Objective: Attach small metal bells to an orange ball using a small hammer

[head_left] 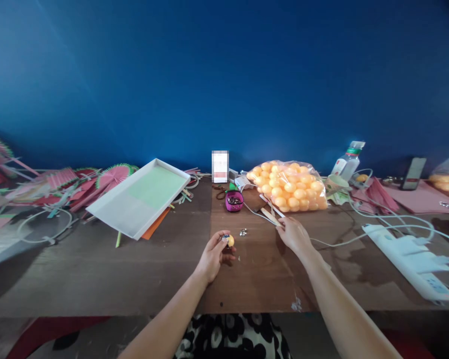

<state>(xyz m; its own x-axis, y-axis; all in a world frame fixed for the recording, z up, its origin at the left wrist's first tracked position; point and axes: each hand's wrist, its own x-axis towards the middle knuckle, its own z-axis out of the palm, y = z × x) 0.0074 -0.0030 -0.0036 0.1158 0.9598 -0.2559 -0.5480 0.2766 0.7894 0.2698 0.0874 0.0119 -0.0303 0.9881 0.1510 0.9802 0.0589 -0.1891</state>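
My left hand [213, 254] pinches a small yellow-orange ball [230, 241] that has a dark and silvery patch on its side. Just right of the ball, a few small shiny metal pieces [243, 232] lie on the brown table. Farther right, my right hand [294, 233] has its fingers closed on the near end of a pale stick-like tool [270, 216]; its exact kind is unclear. A thin white stick [273, 205] lies close beside that tool. Beyond my hands stands a purple container [234, 201] with small dark and shiny pieces inside.
A clear bag of orange balls [290, 187] lies beyond my right hand. A white tray [140, 199] slants at left near pink paper fans [114, 175]. A power strip [409, 262] with cables lies right. A phone [220, 167] and a bottle [347, 162] stand near the blue wall.
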